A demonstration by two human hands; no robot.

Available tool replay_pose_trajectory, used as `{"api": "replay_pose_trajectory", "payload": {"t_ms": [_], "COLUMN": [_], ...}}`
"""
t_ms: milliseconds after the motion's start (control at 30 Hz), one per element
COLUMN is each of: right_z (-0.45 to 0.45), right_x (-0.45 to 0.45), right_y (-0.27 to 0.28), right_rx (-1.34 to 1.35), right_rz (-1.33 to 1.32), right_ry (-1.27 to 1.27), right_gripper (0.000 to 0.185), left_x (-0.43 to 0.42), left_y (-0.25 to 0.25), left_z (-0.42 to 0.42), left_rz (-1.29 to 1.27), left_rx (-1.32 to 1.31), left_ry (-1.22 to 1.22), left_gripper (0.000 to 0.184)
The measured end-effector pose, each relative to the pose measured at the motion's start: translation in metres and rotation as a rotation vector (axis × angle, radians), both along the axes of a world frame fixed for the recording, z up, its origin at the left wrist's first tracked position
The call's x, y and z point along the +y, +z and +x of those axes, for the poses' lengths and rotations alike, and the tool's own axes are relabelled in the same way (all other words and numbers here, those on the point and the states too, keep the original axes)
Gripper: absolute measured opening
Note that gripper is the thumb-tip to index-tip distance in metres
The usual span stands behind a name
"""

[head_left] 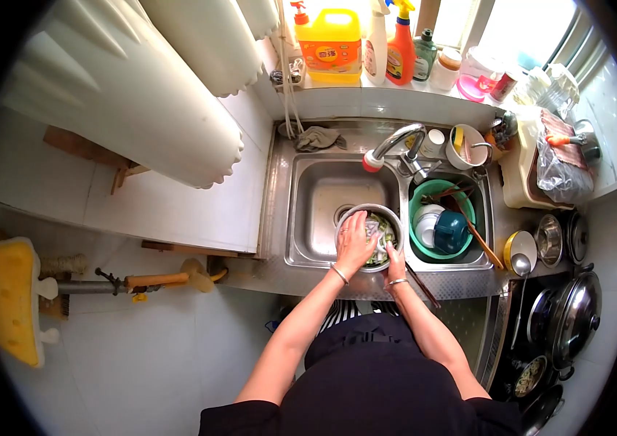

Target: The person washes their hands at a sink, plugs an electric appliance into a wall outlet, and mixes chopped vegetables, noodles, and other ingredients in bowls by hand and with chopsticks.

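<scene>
A round metal bowl (398, 224) is held over the front right part of the left sink basin. Inside it are mixed green and whitish pieces of food (379, 253), whose kind I cannot make out. My left hand (354, 242) lies across the bowl's left side with its fingers stretched out over the food. At the bowl's lower right edge, my right hand (394, 264) grips the rim, its thumb on the inner side and its other fingers partly hidden. Bracelets circle both wrists. Dark chopsticks (422, 285) lie on the counter beside my right hand.
The faucet (410, 138) arches over the left basin (312, 185). A green tub (416, 200) with dishes and wooden utensils fills the right basin. A cloth (319, 139) lies behind the sink. Bottles, including a yellow detergent jug (329, 47), line the sill. Lidded pots (576, 320) stand at right.
</scene>
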State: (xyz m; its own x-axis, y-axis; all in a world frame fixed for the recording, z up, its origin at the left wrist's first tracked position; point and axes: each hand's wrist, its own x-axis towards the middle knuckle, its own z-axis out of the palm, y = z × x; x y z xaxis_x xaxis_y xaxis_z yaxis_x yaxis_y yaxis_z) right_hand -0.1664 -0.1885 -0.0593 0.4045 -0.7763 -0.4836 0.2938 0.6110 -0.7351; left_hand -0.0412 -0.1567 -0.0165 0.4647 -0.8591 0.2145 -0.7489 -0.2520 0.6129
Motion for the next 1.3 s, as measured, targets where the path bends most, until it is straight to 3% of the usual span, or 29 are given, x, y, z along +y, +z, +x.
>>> {"api": "replay_pose_trajectory", "payload": {"t_ms": [200,533,700,933,1167,1300], "right_z": [0.005,0.017,0.022,0.035,0.045,0.052], "right_x": [0.000,-0.012,-0.024,-0.030,-0.034,-0.035], "right_y": [-0.012,0.023,0.022,0.062,0.094,0.136], "right_rx": [0.045,0.205,0.422,0.633,0.731,0.806], "right_rz": [-0.151,-0.429,-0.715,-0.915,-1.076,-1.004], "right_ry": [0.002,0.064,0.153,0.243,0.324,0.471], "right_gripper": [0.049,0.053,0.053,0.053,0.055,0.055], "left_x": [-0.009,-0.011,-0.014,-0.018,-0.024,-0.030], "left_y": [-0.009,-0.008,-0.013,-0.014,-0.007,0.007], "left_z": [-0.005,-0.002,0.003,0.007,0.008,0.009], "left_rz": [0.159,0.104,0.001,-0.105,-0.295,-0.403], "left_rx": [0.141,0.240,0.313,0.409,0.479,0.559], "left_ry": [0.107,0.120,0.144,0.189,0.228,0.266], "left_gripper": [0.061,0.067,0.065,0.064,0.065,0.065]}}
